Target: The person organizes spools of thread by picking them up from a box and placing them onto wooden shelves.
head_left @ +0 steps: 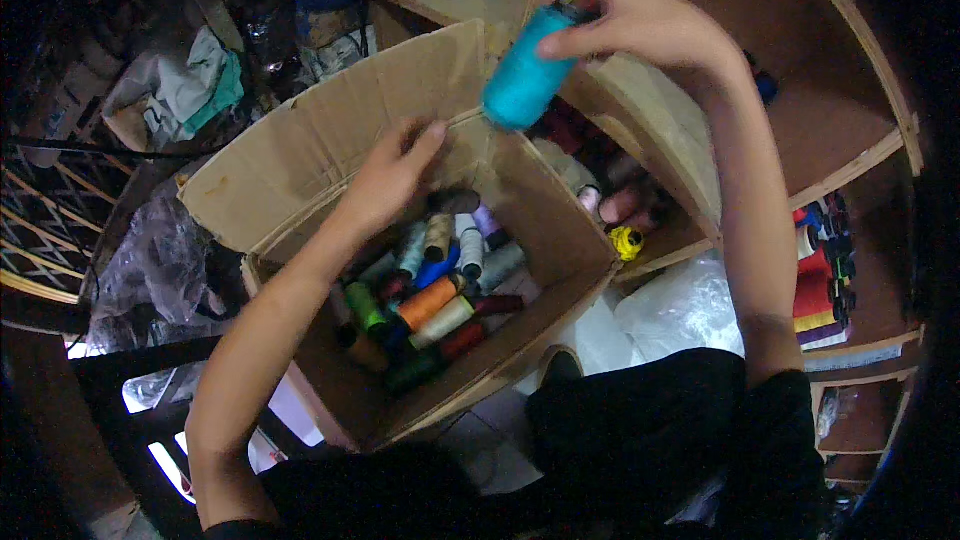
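Above the far right corner of an open cardboard box [335,155], my right hand [630,25] is closed round the top end of a turquoise thread spool [527,70]. The spool is tilted, its lower end near the box rim. My left hand [400,170] is over the box beside its raised flap, thumb and finger apart, with nothing visible in it. I cannot tell whether it touches the cardboard. Many thread spools lie jumbled inside the box, among them an orange spool [430,303], a cream spool [441,322] and a green spool [366,308].
A wooden shelf unit [680,130] stands to the right, with pink and dark spools and a yellow spool [627,243] in a compartment. Red spools [815,280] are stacked further right. Clear plastic wrap [160,260] and a crumpled bag [185,85] lie at the left.
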`<state>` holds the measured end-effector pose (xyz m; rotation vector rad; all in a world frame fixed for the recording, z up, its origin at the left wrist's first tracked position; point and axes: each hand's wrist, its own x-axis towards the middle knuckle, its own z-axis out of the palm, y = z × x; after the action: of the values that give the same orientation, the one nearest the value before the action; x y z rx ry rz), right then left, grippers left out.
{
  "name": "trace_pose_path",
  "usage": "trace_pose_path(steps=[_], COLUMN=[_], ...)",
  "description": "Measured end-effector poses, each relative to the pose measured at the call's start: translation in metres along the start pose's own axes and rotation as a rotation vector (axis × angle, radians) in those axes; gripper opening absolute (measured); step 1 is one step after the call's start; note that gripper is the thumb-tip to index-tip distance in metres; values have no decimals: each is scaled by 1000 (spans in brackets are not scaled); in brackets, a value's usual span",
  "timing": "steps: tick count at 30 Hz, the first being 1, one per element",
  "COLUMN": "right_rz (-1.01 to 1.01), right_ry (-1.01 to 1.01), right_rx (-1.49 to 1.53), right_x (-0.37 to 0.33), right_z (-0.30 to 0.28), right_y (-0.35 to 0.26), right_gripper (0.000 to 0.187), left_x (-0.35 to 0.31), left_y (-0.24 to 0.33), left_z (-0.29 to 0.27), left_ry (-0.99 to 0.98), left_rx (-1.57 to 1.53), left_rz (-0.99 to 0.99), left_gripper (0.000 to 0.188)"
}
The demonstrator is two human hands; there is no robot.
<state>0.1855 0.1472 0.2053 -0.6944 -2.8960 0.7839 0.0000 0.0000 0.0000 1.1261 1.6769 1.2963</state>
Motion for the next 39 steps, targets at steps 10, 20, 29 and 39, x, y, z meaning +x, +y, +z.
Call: trace_pose_path(steps=[10, 20, 29, 39], right_rz=[451, 753, 915, -21], right_ry=[804, 1202, 1067, 269], right_rx=[-214, -787, -694, -157], right_x=[-31, -16, -6, 14], right_z=[-103, -69, -29, -63], right_y=[162, 310, 252, 114], right_gripper=[54, 43, 44, 48], left_x=[31, 20, 7, 25], left_y=[-114, -80, -5, 94], left_z=[56, 57, 28, 37], left_ry=[-311, -348, -16, -47], left_rx=[1380, 1354, 430, -132], left_rz=[166, 304, 274, 262], left_gripper=[48, 22, 40, 43])
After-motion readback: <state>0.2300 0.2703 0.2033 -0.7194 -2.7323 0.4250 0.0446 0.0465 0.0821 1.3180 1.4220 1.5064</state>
